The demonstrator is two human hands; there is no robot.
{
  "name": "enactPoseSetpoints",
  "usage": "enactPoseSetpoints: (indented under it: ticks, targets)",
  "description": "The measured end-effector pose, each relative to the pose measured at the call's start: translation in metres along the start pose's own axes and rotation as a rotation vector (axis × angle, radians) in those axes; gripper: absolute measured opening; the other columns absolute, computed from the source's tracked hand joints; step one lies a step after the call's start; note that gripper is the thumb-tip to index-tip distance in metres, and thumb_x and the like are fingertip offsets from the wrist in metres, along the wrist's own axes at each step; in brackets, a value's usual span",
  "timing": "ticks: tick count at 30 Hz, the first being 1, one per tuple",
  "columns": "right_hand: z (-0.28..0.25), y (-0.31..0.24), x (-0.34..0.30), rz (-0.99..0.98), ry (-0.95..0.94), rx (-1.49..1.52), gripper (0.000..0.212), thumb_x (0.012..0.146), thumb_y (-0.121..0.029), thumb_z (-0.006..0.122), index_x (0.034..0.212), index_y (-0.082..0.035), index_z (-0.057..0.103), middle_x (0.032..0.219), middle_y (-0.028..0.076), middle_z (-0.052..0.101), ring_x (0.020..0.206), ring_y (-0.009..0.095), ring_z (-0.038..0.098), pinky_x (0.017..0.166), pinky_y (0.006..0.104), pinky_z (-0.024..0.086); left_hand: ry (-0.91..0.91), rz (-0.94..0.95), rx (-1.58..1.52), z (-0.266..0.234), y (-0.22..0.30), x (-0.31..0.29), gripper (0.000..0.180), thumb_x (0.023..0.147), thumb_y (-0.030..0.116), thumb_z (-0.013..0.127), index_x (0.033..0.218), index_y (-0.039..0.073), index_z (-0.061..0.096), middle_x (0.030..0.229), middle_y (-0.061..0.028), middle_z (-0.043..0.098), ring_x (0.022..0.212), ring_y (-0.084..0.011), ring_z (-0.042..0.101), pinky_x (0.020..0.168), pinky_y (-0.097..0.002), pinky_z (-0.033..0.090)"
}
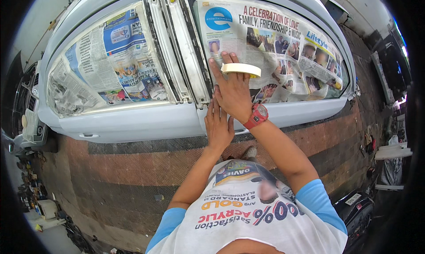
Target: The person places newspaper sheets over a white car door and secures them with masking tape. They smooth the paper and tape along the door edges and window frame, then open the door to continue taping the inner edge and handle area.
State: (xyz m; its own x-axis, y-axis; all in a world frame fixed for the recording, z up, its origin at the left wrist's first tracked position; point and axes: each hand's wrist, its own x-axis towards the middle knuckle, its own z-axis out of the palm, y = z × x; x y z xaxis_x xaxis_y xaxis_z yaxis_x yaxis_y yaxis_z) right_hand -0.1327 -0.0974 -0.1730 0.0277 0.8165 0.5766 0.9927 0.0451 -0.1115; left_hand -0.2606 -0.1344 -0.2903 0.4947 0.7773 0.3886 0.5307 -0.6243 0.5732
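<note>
My right hand (234, 94), with a red watch at the wrist, lies against the newspaper (274, 46) over the right-hand window of a pale car door. A roll of cream masking tape (241, 70) crosses its fingers and appears looped on some of them; the fingertips show beyond it. Just below and left, my left hand (218, 130) reaches up with fingers stretched out, touching the door by the lower end of the window pillar (195, 50). The two hands overlap slightly. Whether a strip of tape lies under the left fingertips I cannot make out.
More newspaper (110, 59) covers the left-hand window. The door handle (89, 135) sits at lower left. Another vehicle (31, 117) stands at far left. A dark vehicle (356, 209) is behind at lower right. Assorted items (44, 209) sit at lower left.
</note>
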Motion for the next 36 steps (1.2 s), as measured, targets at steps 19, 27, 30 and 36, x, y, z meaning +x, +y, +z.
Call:
enactPoseSetpoints:
  ticks: [19, 27, 30, 36]
  targets:
    - [0.003, 0.013, -0.003, -0.013, 0.006, -0.012, 0.102, 0.093, -0.019, 0.085, 0.181, -0.029, 0.035, 0.184, 0.019, 0.032, 0.170, 0.044, 0.030, 0.129, 0.0672, 0.028, -0.228, 0.162, 0.276, -0.008, -0.009, 0.016, 0.087, 0.108, 0.027, 0.072, 0.177, -0.004, 0.029, 0.186, -0.0258, 0.029, 0.176, -0.0390, 0.021, 0.137, -0.0730, 0.011]
    - [-0.004, 0.010, -0.008, -0.020, -0.028, 0.027, 0.088, 0.098, -0.021, 0.079, 0.178, -0.030, 0.043, 0.185, 0.018, 0.033, 0.171, 0.044, 0.030, 0.130, 0.0700, 0.028, -0.275, 0.151, -0.016, -0.040, -0.016, 0.022, 0.084, 0.102, 0.020, 0.078, 0.172, -0.007, 0.038, 0.182, -0.0332, 0.033, 0.173, -0.0424, 0.028, 0.126, -0.0596, 0.035]
    - [0.011, 0.019, -0.022, -0.043, -0.017, -0.018, 0.085, 0.096, -0.019, 0.077, 0.175, -0.033, 0.049, 0.185, 0.017, 0.034, 0.171, 0.045, 0.031, 0.129, 0.0697, 0.032, -0.327, 0.158, 0.016, -0.046, -0.010, 0.025, 0.075, 0.103, 0.017, 0.076, 0.166, -0.009, 0.045, 0.180, -0.0352, 0.035, 0.172, -0.0445, 0.029, 0.125, -0.0544, 0.039]
    - [0.018, 0.020, -0.030, -0.056, 0.052, 0.113, 0.092, 0.093, -0.026, 0.083, 0.177, -0.034, 0.045, 0.187, 0.017, 0.030, 0.171, 0.047, 0.031, 0.129, 0.0693, 0.036, -0.298, 0.188, 0.179, -0.022, -0.026, 0.013, 0.068, 0.104, 0.017, 0.074, 0.165, -0.004, 0.051, 0.179, -0.0351, 0.036, 0.169, -0.0501, 0.032, 0.128, -0.0600, 0.035]
